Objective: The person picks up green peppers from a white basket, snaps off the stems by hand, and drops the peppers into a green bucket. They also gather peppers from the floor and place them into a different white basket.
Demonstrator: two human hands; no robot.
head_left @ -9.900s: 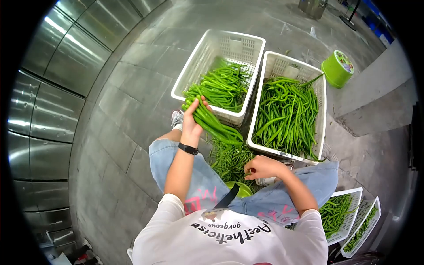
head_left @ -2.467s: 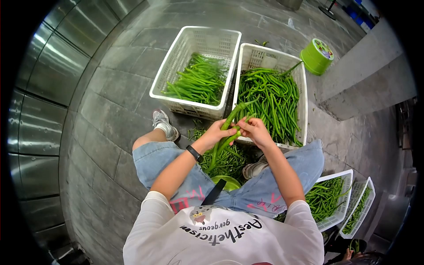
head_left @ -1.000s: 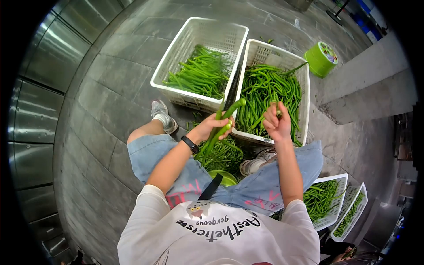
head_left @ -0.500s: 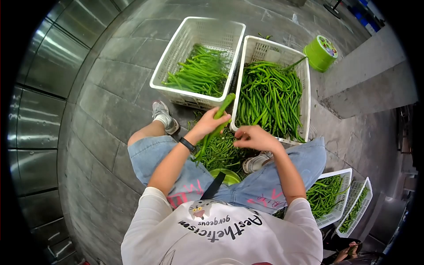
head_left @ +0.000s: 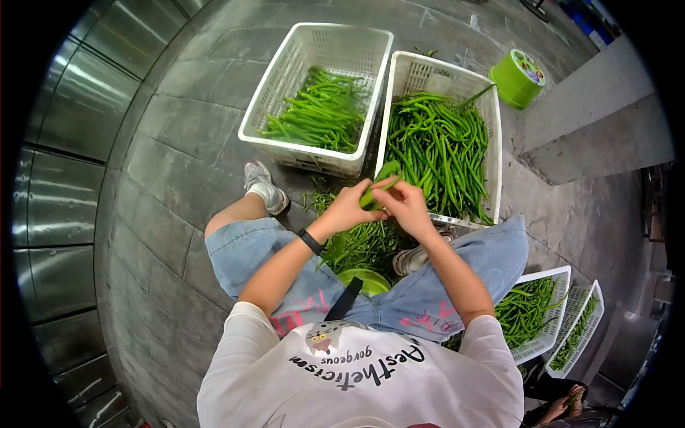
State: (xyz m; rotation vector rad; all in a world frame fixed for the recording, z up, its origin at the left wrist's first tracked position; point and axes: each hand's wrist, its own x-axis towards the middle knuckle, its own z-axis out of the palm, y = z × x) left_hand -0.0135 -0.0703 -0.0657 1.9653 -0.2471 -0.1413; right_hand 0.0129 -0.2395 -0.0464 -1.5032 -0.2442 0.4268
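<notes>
Long green chili peppers (head_left: 387,170) are gripped in my left hand (head_left: 348,208), their tips pointing up and away from me. Close against it, my right hand (head_left: 405,205) has its thumb and fingers pinched on the near side of the peppers; exactly which pepper it grips is partly hidden. Just beyond my hands stands a white crate (head_left: 497,135) of loosely jumbled green peppers. To its left, another white crate (head_left: 253,107) holds peppers lying mostly in one direction. Beneath my hands lies a heap of thin green stems and trimmings (head_left: 364,246).
A green plastic stool (head_left: 515,80) stands beside a concrete pillar (head_left: 585,107). A green plastic object (head_left: 372,282) sits between my legs. At lower right are white baskets (head_left: 564,299) of green pods and another person's hand (head_left: 573,396). Metal panels (head_left: 61,192) line the left.
My right hand has moved up and left to meet the peppers and now pinches them. The peppers in my left hand have shifted slightly right.
</notes>
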